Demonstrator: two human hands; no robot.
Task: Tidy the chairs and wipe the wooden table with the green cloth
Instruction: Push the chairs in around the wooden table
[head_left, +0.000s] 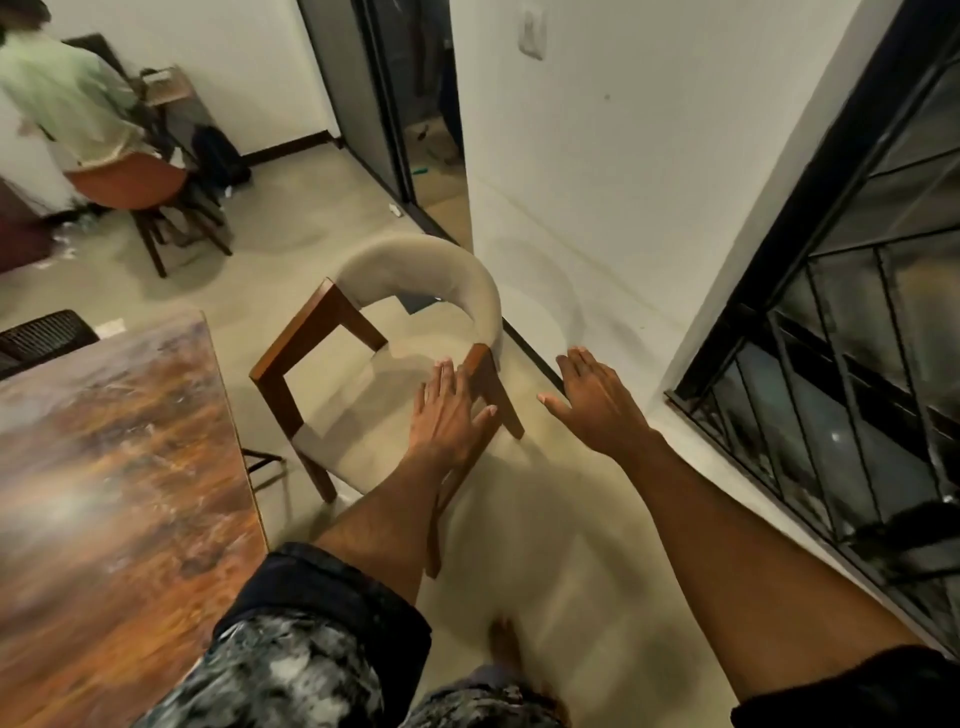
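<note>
The brown wooden chair with a curved beige padded back (384, 338) stands on the pale floor just beside the corner of the glossy reddish-brown wooden table (119, 457), with a narrow strip of bare floor between them. Past the chair, open floor runs to the white wall (623, 182) and the black-barred window (857, 322). The chair's back curves toward the wall; its open front faces the table. The left hand (449, 410) lies flat, fingers spread, on the chair's near arm. The right hand (592, 400) hovers spread beyond the chair, touching nothing. Farther from the chair, a person in a light green shirt (62, 98) sits on an orange seat (130, 182).
</note>
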